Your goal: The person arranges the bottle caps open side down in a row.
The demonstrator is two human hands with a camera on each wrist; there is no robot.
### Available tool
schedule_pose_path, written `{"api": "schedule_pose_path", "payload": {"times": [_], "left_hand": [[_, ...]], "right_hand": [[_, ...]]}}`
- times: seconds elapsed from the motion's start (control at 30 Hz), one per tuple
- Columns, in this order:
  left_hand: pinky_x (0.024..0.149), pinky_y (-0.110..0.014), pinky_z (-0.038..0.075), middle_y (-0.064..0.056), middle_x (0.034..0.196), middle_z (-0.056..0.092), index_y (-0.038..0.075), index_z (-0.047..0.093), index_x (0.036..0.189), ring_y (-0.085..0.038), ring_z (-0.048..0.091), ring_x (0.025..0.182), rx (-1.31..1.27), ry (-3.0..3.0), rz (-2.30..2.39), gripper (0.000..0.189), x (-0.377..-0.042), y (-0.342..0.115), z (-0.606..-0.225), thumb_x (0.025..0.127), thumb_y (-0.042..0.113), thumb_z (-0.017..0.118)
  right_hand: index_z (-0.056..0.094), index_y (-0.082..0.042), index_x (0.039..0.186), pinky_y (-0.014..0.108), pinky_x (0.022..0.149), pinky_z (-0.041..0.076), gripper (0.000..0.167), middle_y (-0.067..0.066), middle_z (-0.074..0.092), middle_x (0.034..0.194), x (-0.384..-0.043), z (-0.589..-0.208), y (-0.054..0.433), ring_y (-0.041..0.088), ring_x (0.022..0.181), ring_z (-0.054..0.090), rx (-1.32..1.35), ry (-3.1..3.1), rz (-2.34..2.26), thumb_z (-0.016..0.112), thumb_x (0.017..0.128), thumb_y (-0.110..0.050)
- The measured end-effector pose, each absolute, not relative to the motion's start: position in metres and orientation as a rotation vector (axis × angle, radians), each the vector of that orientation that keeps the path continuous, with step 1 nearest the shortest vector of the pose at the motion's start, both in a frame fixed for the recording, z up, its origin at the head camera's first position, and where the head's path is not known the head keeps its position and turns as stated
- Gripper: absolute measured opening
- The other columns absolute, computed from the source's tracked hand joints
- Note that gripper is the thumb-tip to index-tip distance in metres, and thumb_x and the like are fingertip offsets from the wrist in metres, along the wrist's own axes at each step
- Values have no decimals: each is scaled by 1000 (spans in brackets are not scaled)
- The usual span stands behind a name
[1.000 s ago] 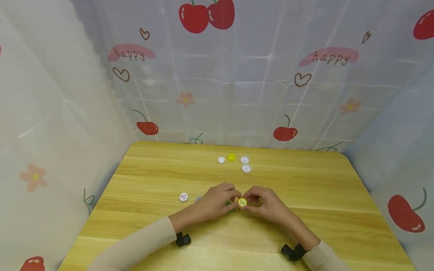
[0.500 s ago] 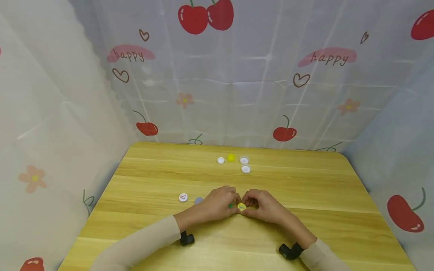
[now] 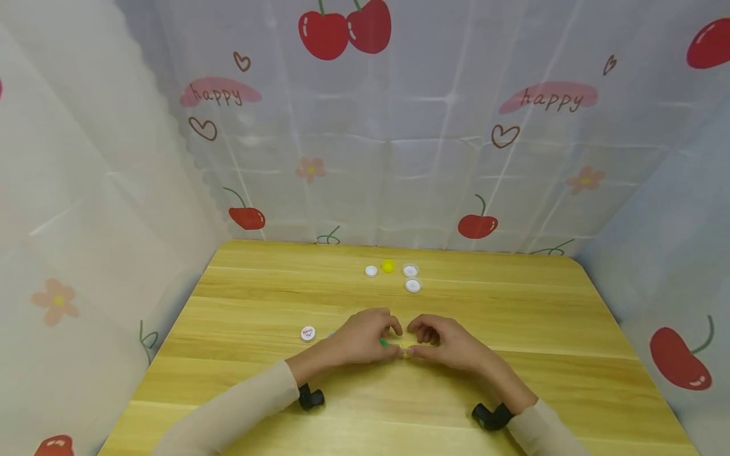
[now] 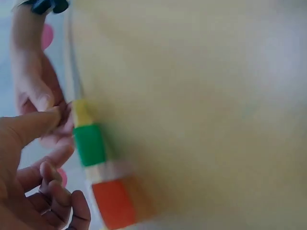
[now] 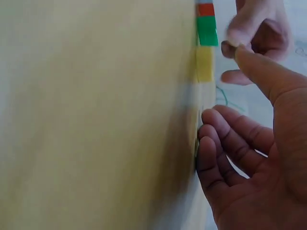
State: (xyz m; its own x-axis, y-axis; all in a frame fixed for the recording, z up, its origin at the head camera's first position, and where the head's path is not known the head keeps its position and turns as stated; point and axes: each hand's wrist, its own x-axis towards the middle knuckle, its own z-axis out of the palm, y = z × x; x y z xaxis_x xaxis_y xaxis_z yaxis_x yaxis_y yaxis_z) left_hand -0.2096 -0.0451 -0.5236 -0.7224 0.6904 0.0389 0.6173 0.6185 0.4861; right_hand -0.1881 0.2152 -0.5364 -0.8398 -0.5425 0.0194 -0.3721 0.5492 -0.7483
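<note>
Yellow piece (image 5: 205, 63) sits on the table (image 3: 513, 304) between left hand (image 3: 365, 339) and right hand (image 3: 459, 342), just right of the green piece (image 5: 207, 30). Looks light, stiff; I'd pinch its sides. Both hands loosely curved, gripping nothing; thumb contact's hard to tell.

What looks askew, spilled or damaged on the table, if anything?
Nothing stands out. The yellow piece, green piece and red piece stand in a row by the left hand and right hand, with no spill or damage visible; the white discs at the back lie flat. Blur in the wrist views hides finer detail.
</note>
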Motion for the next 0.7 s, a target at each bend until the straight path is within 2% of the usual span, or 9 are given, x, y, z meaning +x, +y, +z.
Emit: {"api": "schedule_pose_path", "payload": {"times": [0.13, 0.2, 0.33, 0.43, 0.53, 0.7], "left_hand": [[65, -21, 46, 3, 97, 66, 18, 77, 125, -7, 55, 76, 982, 2639, 923, 37, -229, -46, -515, 101, 46, 74], [69, -23, 51, 2, 102, 68, 15, 76, 127, -8, 60, 81, 916, 2598, 1019, 37, -243, -45, -512, 103, 43, 72], [81, -29, 60, -3, 112, 73, 9, 73, 130, -13, 70, 93, 781, 2525, 1164, 37, -272, -39, -508, 101, 31, 77], [86, -32, 61, -7, 115, 74, 7, 73, 130, -16, 72, 97, 727, 2538, 1168, 38, -290, -28, -510, 98, 25, 81], [88, -32, 60, -5, 116, 75, 9, 73, 130, -17, 72, 101, 718, 2636, 1063, 36, -300, -15, -515, 97, 23, 82], [84, -31, 59, 1, 110, 76, 13, 76, 127, -13, 70, 96, 681, 2843, 790, 33, -307, 4, -519, 96, 26, 80]], "right_hand": [[69, -11, 130, 30, 86, 58, 46, 4, 73, 112, -204, -537, 225, 15, 99, 66, -630, 2636, -1221, 80, 98, -43], [68, -9, 133, 33, 92, 58, 49, 7, 73, 119, -215, -539, 229, 18, 106, 67, -543, 2663, -1254, 81, 98, -40], [64, -6, 139, 33, 96, 57, 53, 13, 70, 127, -236, -544, 234, 24, 113, 66, -401, 2684, -1315, 81, 98, -35], [60, -3, 143, 29, 93, 55, 56, 17, 68, 126, -251, -547, 236, 25, 109, 65, -347, 2698, -1356, 81, 98, -28], [58, -2, 146, 26, 88, 52, 60, 17, 66, 121, -264, -549, 236, 23, 102, 62, -327, 2725, -1346, 83, 97, -25], [62, -1, 139, 26, 82, 48, 57, 15, 65, 110, -280, -549, 230, 21, 92, 57, -355, 2773, -1285, 87, 93, -25]]}}
